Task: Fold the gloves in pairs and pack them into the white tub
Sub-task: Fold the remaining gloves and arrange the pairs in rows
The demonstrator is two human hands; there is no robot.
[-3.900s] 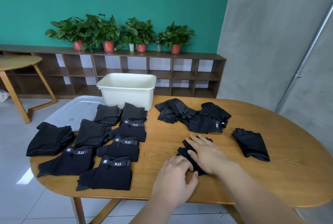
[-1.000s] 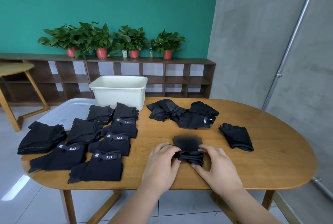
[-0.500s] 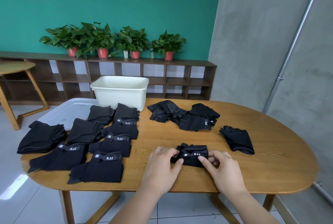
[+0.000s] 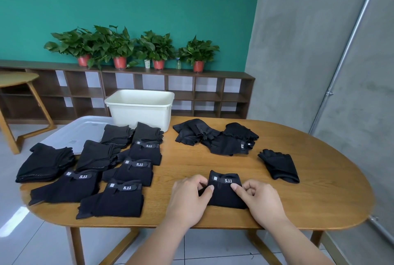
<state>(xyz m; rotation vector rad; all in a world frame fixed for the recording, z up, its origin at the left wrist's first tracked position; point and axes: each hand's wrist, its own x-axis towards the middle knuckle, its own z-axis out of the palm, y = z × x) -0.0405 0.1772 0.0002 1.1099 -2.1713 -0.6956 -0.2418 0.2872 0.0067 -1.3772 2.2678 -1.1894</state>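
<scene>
Half a second before, the folded pair (image 4: 225, 195) had been a shorter bundle with finger ends sticking out at its far edge. Now it lay flatter and longer on the bench (image 4: 319, 190), with its "5.11" strap facing up along the far edge. It had kept its place near the front edge of the bench, between the two hands and well apart from the white tub (image 4: 140, 111), which stood at the far left of the bench.

Eight folded bundles (image 4: 132, 171) lay in rows on the left half of the bench. Four showed the strap label and four hid it, so the pair at the hands made nine. One loose heap (image 4: 213, 140) of unfolded gloves lay just right of the tub; how many it held could not be told. One more dark bundle (image 4: 278, 165) lay alone farther right. A single clear lid (image 4: 70, 134) lay under the far-left bundles. Four potted plants (image 4: 119, 47) stood on the shelf (image 4: 213, 85) behind.

Both hands were drawn in narrow. The left hand (image 4: 187, 198) had its fingers curled at the pair's left corner and its thumb laid on top, pinching that edge. The right hand (image 4: 264, 200) pressed its thumb onto the cloth just below the label, with its fingers curled at the pair's right edge.
</scene>
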